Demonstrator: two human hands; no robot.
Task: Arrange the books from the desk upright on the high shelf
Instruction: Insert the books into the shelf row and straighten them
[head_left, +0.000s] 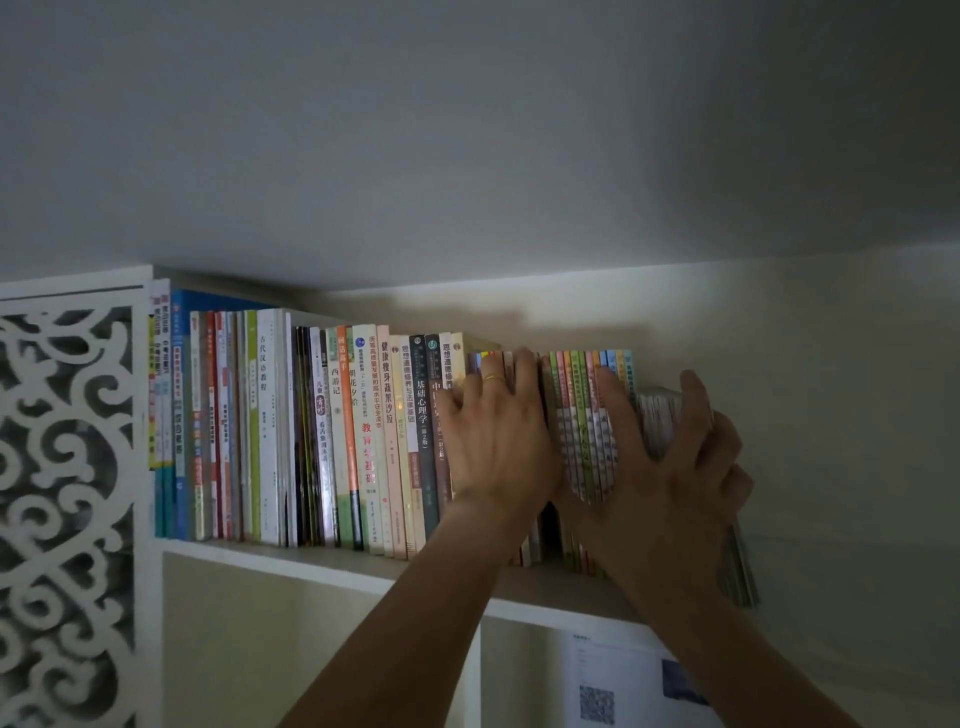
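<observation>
Books (332, 431) upright on shelf (291, 558)

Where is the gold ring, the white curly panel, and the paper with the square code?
gold ring (493, 379): head view, on the band around a left-hand finger.
white curly panel (67, 467): head view, on its carved scrollwork.
paper with the square code (597, 705): head view, on the code.

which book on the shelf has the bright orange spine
The slim orange-spined book left of the left hand, standing between pale spines; its neighbours are white, cream or green.
</observation>
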